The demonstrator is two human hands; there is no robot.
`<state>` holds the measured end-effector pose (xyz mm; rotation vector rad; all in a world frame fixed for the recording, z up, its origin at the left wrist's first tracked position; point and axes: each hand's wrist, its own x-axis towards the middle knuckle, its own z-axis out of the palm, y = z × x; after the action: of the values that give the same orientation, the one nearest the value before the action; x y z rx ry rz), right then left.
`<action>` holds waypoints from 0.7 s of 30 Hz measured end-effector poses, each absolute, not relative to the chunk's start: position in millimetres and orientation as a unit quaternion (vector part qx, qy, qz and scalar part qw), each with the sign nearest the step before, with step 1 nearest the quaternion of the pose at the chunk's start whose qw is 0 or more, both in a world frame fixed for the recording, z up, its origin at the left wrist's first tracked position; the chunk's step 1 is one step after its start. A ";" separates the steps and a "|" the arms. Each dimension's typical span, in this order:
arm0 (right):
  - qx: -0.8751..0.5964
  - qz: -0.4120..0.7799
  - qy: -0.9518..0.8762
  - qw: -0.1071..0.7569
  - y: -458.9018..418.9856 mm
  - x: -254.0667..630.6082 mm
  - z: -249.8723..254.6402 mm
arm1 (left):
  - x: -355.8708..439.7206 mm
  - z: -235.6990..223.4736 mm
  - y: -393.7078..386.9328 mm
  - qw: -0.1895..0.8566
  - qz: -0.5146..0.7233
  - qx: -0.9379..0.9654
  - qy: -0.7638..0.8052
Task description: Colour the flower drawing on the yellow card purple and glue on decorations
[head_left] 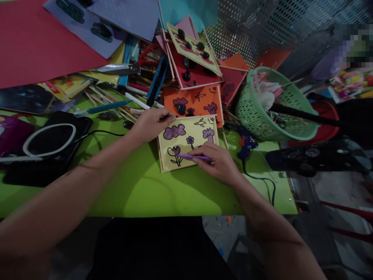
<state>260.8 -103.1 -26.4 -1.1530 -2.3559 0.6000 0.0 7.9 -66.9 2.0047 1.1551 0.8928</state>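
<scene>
A yellow card (pixel 189 128) edged with thin sticks lies on the green table. Drawn on it in black are flowers, clouds and a bird, several of them filled in purple. My right hand (pixel 217 161) is closed around a purple pen (pixel 201 158), whose tip rests at the tulip drawing. At the card's upper left corner, my left hand (pixel 153 123) has its fingers bent together by the edge; whether they pinch the card or only press on it is hard to see. Behind the card sits an orange card (pixel 192 95) with similar drawings and a black stone.
A green basket (pixel 271 124) stands at the right, beside a blue glue gun (pixel 246 142) with a cord. Scissors (pixel 116 69), a box cutter (pixel 157 81), sticks and a teal pen (pixel 103 107) crowd the back. A black tablet-like object (pixel 49 155) lies left.
</scene>
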 end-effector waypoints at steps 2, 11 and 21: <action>-0.420 0.218 -0.852 0.223 -103.5 260.2 -26.7 | 0.0 -67.5 8.2 0.323 0.340 0.765 0.441; -0.423 0.205 -0.848 0.245 -101.1 256.1 -34.3 | 0.0 -67.0 8.3 0.323 0.341 0.767 0.437; -0.412 0.206 -0.852 0.248 -100.6 254.7 -33.2 | 0.3 -66.6 7.6 0.327 0.333 0.763 0.447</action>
<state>254.7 -100.6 -33.2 -1.1222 -2.3235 0.5607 0.3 7.6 -66.6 1.9976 1.1710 0.8725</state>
